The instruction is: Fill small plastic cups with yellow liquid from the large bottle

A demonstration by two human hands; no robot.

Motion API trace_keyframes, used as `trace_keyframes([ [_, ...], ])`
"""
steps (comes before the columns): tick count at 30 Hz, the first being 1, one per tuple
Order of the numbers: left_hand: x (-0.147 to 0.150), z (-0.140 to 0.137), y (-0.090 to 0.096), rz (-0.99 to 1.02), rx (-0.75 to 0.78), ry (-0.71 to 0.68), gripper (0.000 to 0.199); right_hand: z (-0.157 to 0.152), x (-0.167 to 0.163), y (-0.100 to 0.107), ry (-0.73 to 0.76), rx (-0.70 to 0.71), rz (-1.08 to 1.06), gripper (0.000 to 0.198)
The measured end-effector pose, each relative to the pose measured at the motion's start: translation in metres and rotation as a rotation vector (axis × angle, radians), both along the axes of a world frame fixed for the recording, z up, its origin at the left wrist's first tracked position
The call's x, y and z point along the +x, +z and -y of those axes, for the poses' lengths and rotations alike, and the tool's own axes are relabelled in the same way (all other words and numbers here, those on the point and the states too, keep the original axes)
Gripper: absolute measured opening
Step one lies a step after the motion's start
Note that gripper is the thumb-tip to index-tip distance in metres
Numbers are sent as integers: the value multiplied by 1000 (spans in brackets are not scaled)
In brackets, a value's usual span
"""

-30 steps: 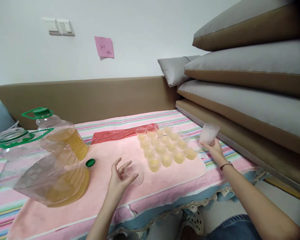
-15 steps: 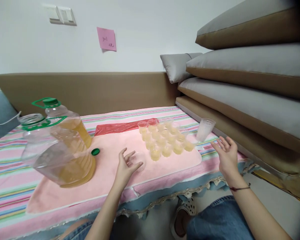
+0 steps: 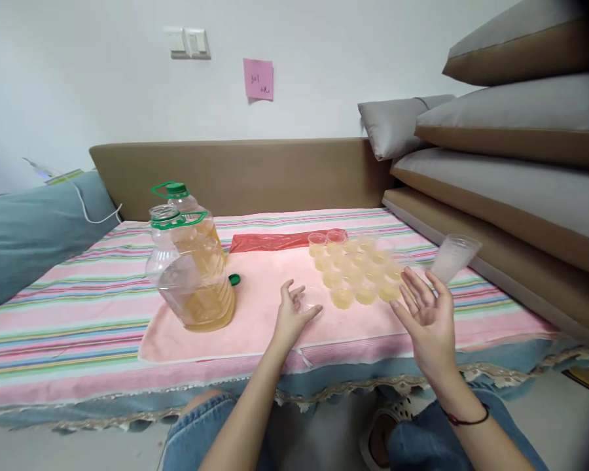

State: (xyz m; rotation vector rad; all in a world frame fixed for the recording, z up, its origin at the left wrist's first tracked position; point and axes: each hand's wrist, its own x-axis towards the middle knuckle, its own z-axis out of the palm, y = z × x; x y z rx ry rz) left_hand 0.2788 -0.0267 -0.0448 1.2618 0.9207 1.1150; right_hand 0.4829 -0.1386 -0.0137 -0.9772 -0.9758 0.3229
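Note:
My left hand point(image 3: 294, 310) curves its fingers and thumb round an empty clear plastic cup point(image 3: 315, 299) on the pink towel. My right hand point(image 3: 427, 313) is raised with fingers spread, holding nothing, in front of the right end of the filled cups. Those clear plastic cups point(image 3: 366, 292) stand in close rows and hold pale yellow liquid. Right of them, a stack of empty plastic cups point(image 3: 454, 256) leans to one side. On the left is a large uncapped plastic jug point(image 3: 209, 304), part-filled with yellow liquid. A green cap point(image 3: 234, 279) lies beside it.
A second jug point(image 3: 177, 188) with a green cap stands behind the first. A red plastic bag point(image 3: 269, 243) lies along the back edge of the pink towel point(image 3: 269, 297). Stacked cushions point(image 3: 510, 147) rise at the right, and a brown headboard point(image 3: 240, 171) runs along the wall.
The view has swung left, so the scene sits further right. My right hand has moved left, away from the cup stack and towards the filled cups. My left hand stays at the empty cup.

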Motion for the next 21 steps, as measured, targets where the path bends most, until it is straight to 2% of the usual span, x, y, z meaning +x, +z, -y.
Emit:
trace_keyframes([
  [6, 2, 5, -6, 22, -20, -24, 94, -9, -39, 5, 80, 19, 10, 68],
  [10, 2, 10, -7, -10, 17, 25, 93, -18, -61, 9, 133, 35, 2, 68],
  [12, -5, 13, 0, -5, 46, 69, 86, -21, -74, 11, 157, 59, 1, 65],
  [14, -17, 18, 13, 32, 91, 116, 68, -25, -89, 14, 190, 68, -1, 60],
  [17, -44, 26, 34, 21, 293, 289, 39, -36, -116, 12, 259, 51, -6, 50],
  [21, -90, 30, 55, -126, 617, 767, 30, -63, -156, -6, 404, -49, 44, 43],
])
